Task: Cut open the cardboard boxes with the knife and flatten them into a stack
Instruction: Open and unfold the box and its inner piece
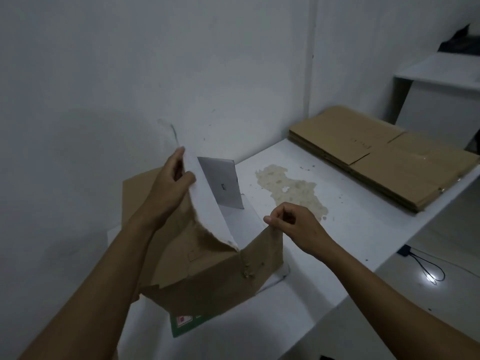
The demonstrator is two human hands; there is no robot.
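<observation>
**A:** Where's the box (pixel 207 276)?

**B:** I've got it mid-frame on the white table (pixel 337 229), top open. A green printed corner shows under its near edge.

**A:** Hands?

**B:** Left hand (pixel 171 183) grips the white flap (pixel 207 203) near its upper end, fingers curled behind it and thumb on the white face. Right hand (pixel 293 224) pinches the top corner of the brown flap (pixel 265 250) between thumb and forefinger, other fingers curled in. The 2 flaps meet at a ragged corner.

**A:** What else?

**B:** A grey panel (pixel 220 180) stands inside the box. The stack (pixel 384 162) of flattened cardboard lies at the table's far right end, well apart from the box, with a tan stain (pixel 288 188) between them. I see 1 cable (pixel 428 268) on the floor at right
</observation>
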